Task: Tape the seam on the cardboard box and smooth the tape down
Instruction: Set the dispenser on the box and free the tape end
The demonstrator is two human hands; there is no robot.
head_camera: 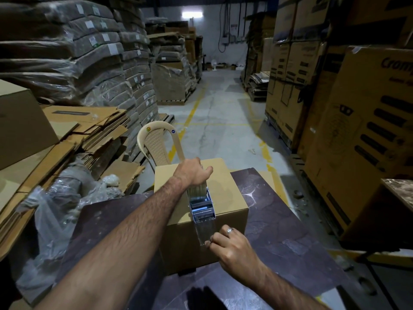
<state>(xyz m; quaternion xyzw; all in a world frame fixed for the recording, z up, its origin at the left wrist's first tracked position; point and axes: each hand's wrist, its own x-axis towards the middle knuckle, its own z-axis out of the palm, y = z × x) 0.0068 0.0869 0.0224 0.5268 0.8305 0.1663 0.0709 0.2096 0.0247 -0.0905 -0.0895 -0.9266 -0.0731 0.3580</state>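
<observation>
A plain cardboard box (228, 189) stands on a dark marbled table (274, 220). My left hand (193, 172) grips the handle of a blue tape dispenser (202, 208), whose head sits at the box's near top edge over the seam. A strip of clear tape (204, 231) runs from the dispenser down the box's front face. My right hand (230, 247), with a ring on one finger, pinches the strip's lower end against the front of the box.
A beige plastic chair (156, 142) stands just behind the box. Flattened cartons (89, 130) and loose plastic wrap (55, 211) pile up on the left. Tall printed cartons (357, 130) line the right. A concrete aisle (219, 117) with yellow lines runs ahead.
</observation>
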